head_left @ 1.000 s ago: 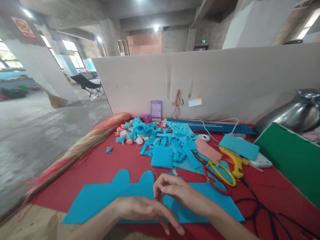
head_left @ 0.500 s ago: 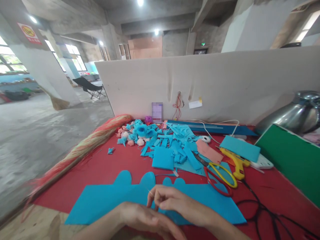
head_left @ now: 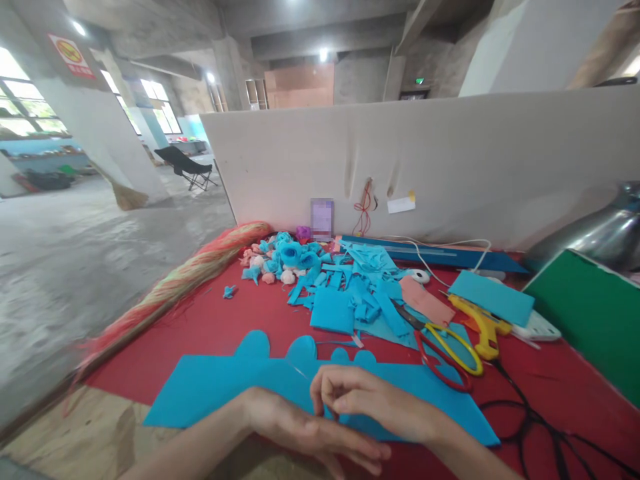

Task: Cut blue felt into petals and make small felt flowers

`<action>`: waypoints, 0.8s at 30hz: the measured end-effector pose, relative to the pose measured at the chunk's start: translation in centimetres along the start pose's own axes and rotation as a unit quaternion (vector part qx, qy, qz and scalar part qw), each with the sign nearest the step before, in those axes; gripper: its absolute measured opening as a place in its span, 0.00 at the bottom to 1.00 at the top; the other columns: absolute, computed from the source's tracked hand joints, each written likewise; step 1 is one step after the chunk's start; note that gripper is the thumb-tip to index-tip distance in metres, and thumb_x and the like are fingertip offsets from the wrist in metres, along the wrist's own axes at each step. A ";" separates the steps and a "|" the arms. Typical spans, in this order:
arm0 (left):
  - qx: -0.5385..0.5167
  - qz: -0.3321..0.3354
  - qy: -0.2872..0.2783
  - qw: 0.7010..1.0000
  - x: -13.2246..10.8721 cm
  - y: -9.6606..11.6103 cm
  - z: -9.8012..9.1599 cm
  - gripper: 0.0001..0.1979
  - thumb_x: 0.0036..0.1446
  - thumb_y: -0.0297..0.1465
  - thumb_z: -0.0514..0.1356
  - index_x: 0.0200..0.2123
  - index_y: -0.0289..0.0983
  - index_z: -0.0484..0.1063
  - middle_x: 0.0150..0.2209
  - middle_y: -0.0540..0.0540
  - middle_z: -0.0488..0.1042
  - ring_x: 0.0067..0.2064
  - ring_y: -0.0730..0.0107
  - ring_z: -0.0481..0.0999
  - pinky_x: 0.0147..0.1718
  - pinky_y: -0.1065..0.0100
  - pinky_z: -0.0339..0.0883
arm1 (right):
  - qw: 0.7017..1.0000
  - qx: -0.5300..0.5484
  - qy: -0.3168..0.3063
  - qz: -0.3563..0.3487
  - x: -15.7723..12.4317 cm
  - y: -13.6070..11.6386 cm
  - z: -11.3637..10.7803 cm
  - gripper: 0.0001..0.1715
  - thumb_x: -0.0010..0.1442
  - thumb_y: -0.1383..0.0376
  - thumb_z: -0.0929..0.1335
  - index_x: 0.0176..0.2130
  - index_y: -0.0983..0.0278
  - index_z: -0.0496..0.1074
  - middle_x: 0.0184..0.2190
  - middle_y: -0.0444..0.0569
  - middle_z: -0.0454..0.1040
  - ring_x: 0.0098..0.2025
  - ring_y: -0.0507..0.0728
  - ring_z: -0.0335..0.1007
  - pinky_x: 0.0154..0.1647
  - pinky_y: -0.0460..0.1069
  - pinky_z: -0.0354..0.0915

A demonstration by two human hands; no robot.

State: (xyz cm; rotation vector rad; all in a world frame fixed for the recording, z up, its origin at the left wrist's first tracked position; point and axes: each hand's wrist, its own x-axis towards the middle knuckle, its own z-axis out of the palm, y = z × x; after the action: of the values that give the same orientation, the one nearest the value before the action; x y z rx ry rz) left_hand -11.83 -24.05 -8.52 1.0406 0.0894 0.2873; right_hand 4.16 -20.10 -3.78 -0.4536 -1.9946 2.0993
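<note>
My left hand [head_left: 315, 430] is stretched out low in front of me, its fingers extended to the right and nothing seen in them. Just above it is my right hand [head_left: 357, 397], its fingers curled and pinched close to the left palm. A thin pale strand [head_left: 301, 372] shows near the right fingertips; whether they hold it is unclear. Beneath both hands lies a large blue paper sheet [head_left: 210, 390]. Along its far edge are several rounded blue paper pieces [head_left: 253, 345].
Blue paper flowers [head_left: 290, 253], a square blue paper stack [head_left: 332, 310] and paper scraps lie farther back. On the right are scissors [head_left: 447, 353], a yellow glue gun [head_left: 483, 327], a black cord [head_left: 525, 407], a green board [head_left: 590, 320] and a metal jug [head_left: 595, 230]. Straw-like fibres [head_left: 185, 280] line the left edge.
The view has shifted slightly, so the table appears a little higher and farther right. My left fingers now reach straighter to the right; my right hand stays curled above them.
</note>
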 end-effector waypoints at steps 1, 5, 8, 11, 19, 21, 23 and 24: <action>-0.028 0.009 -0.008 1.000 0.0 -0.1 -0.2 0.30 0.49 0.39 0.52 0.56 0.38 0.58 0.59 0.55 0.55 0.62 0.68 0.51 0.53 0.68 0.55 | 1.000 0.000 0.000 -0.001 0.0 0.0 -0.1 0.03 0.45 0.67 0.59 0.23 0.65 0.57 0.30 0.45 0.63 0.33 0.52 0.57 0.37 0.47 0.54; -0.114 -0.011 -0.001 0.993 0.1 -0.4 -0.7 0.28 0.49 0.32 0.53 0.55 0.34 0.59 0.59 0.52 0.55 0.61 0.70 0.52 0.54 0.69 0.55 | 1.000 -0.004 0.001 -0.005 0.0 0.0 0.0 0.04 0.46 0.67 0.59 0.23 0.65 0.55 0.36 0.47 0.63 0.39 0.53 0.58 0.42 0.48 0.54; -0.079 -0.001 -0.014 0.997 0.0 -0.4 -0.5 0.30 0.50 0.39 0.52 0.57 0.34 0.57 0.59 0.52 0.56 0.61 0.71 0.52 0.54 0.70 0.54 | 1.000 -0.013 -0.009 -0.003 0.0 -0.2 0.1 0.04 0.46 0.66 0.59 0.23 0.65 0.56 0.37 0.47 0.63 0.40 0.54 0.57 0.43 0.48 0.54; -0.005 -0.009 -0.019 1.000 -0.2 0.0 -0.1 0.33 0.51 0.45 0.49 0.59 0.38 0.53 0.61 0.53 0.52 0.62 0.67 0.48 0.56 0.64 0.49 | 1.000 -0.016 -0.010 -0.004 -0.2 -0.4 -0.1 0.03 0.45 0.66 0.59 0.23 0.65 0.57 0.32 0.47 0.63 0.36 0.53 0.58 0.39 0.48 0.54; 0.052 -0.090 0.024 0.994 -0.1 0.0 -0.1 0.37 0.48 0.38 0.41 0.60 0.26 0.45 0.61 0.46 0.52 0.62 0.60 0.46 0.55 0.58 0.46 | 0.999 -0.039 -0.012 -0.005 -0.2 -0.3 0.1 0.04 0.47 0.67 0.60 0.23 0.65 0.56 0.39 0.48 0.61 0.41 0.54 0.58 0.45 0.49 0.53; 0.059 -0.063 0.000 0.996 -0.2 -0.3 -0.4 0.38 0.48 0.41 0.41 0.61 0.27 0.46 0.60 0.48 0.51 0.62 0.59 0.46 0.54 0.59 0.46 | 0.999 -0.046 -0.012 -0.007 -0.2 -0.4 0.1 0.04 0.47 0.67 0.59 0.23 0.65 0.56 0.37 0.47 0.62 0.40 0.53 0.58 0.44 0.48 0.53; 0.064 -0.030 -0.015 0.997 -0.3 -0.5 -0.6 0.38 0.48 0.44 0.41 0.61 0.31 0.46 0.61 0.51 0.50 0.62 0.59 0.45 0.54 0.60 0.47 | 0.999 -0.045 -0.011 -0.010 -0.2 -0.4 -0.1 0.03 0.46 0.68 0.59 0.23 0.65 0.56 0.33 0.46 0.62 0.37 0.52 0.58 0.42 0.47 0.54; 0.064 -0.025 -0.018 0.997 -0.3 -0.6 -0.7 0.39 0.48 0.46 0.42 0.61 0.32 0.47 0.61 0.51 0.50 0.62 0.59 0.44 0.54 0.60 0.47 | 0.999 -0.045 -0.010 -0.010 -0.2 -0.4 -0.1 0.02 0.45 0.68 0.59 0.23 0.65 0.56 0.32 0.46 0.61 0.36 0.52 0.57 0.40 0.47 0.54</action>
State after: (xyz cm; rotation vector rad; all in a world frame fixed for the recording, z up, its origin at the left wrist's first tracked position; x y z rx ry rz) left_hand -12.17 -23.81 -9.45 1.1682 0.1023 0.2192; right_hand 4.41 -20.04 -3.35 -0.4272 -2.1028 2.0170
